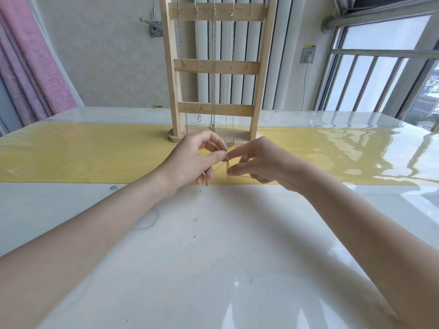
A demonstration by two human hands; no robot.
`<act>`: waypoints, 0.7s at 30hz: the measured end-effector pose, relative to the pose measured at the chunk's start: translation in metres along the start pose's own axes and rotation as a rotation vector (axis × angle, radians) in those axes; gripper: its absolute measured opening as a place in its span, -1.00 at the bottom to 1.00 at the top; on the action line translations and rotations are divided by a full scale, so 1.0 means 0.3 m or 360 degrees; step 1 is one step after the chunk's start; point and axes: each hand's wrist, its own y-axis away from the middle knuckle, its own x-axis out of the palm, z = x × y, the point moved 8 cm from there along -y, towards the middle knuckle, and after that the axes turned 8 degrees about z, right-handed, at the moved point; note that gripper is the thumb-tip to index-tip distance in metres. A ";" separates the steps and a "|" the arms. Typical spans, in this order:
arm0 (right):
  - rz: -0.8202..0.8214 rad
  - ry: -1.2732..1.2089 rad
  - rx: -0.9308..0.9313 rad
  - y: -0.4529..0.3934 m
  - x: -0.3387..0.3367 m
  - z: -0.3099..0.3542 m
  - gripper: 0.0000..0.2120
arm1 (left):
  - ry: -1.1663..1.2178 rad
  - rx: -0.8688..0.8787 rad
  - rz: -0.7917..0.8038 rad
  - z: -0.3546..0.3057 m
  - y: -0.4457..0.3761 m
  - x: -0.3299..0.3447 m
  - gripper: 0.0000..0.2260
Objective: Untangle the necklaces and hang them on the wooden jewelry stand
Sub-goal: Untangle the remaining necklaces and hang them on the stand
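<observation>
A wooden jewelry stand (215, 67) with three crossbars rises at the far side of the table. Several thin chains (213, 43) hang from the hooks on its top bar and reach down to its base. Just in front of the base, a fine gold necklace (226, 162) forms a small tangle between my hands. My left hand (197, 157) pinches the necklace between thumb and forefinger. My right hand (256, 160) pinches another strand of the same necklace at the tangle. Both hands hover just above the yellow strip.
The white glossy table (213, 257) carries a yellow strip (95, 153) across its far half. Behind the stand are a white radiator (273, 67), a wall socket with a cable (308, 55), a pink curtain (31, 67) at left and windows (380, 67) at right.
</observation>
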 end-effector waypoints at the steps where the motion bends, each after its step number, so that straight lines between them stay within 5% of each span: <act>1: 0.0069 -0.0110 0.0048 0.000 0.007 -0.014 -0.68 | 0.0010 -0.0014 0.0024 0.002 0.000 0.005 -0.88; 8: 0.0119 -0.0562 0.0034 -0.001 0.017 -0.040 -0.94 | 0.0000 -0.0025 0.0023 0.003 0.000 0.004 -0.88; 21: -0.0264 -0.0272 0.0020 -0.001 -0.053 -0.039 -0.91 | 0.0029 -0.0216 -0.0031 0.057 -0.002 -0.012 -0.87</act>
